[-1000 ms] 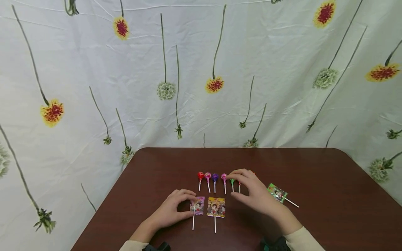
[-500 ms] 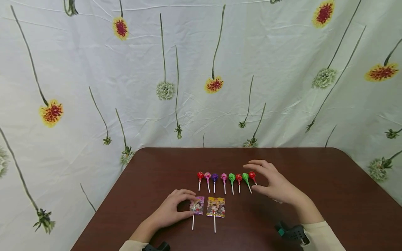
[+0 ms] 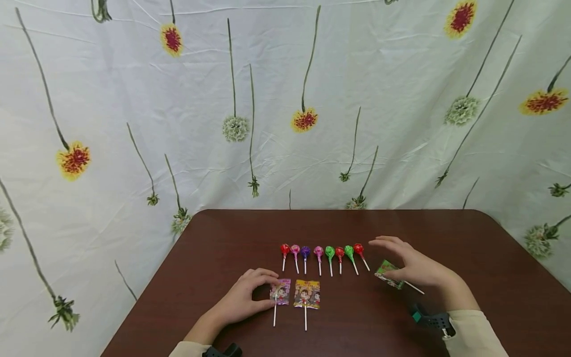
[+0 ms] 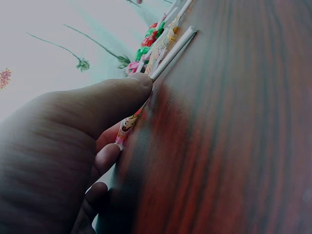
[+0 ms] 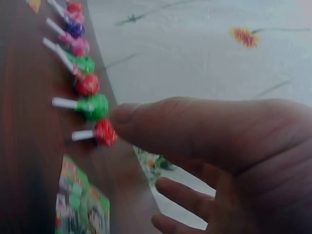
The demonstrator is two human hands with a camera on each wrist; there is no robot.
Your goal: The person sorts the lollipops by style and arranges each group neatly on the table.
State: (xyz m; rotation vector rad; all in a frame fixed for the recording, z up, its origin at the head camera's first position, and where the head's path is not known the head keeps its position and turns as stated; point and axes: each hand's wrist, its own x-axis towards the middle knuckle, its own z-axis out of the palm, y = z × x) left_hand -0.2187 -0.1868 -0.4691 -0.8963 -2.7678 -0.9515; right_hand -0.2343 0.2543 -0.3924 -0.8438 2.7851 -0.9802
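My left hand (image 3: 247, 295) holds a purple-wrapped flat lollipop (image 3: 282, 292) at its left side on the table. In the left wrist view the thumb lies against its white stick (image 4: 173, 53) and the fingertips meet the wrapper's edge. My right hand (image 3: 417, 265) is spread, fingers pointing left, over a green-wrapped flat lollipop (image 3: 386, 268) that it partly covers. Nothing is gripped by it; in the right wrist view, a gap shows between the fingers and the green wrapper (image 5: 80, 204). Just beyond the right fingertips lies a red round lollipop (image 3: 359, 249).
A yellow-wrapped flat lollipop (image 3: 307, 293) lies right of the purple one. Farther back, several round lollipops, including a blue-purple one (image 3: 305, 251) and a green one (image 3: 329, 252), form a row, sticks toward me. The dark table (image 3: 232, 238) ends before a flowered cloth (image 3: 276, 163).
My right hand has moved from over the row of round lollipops to the right, uncovering the row's right end, and is now over the green-wrapped lollipop. My left hand stays put.
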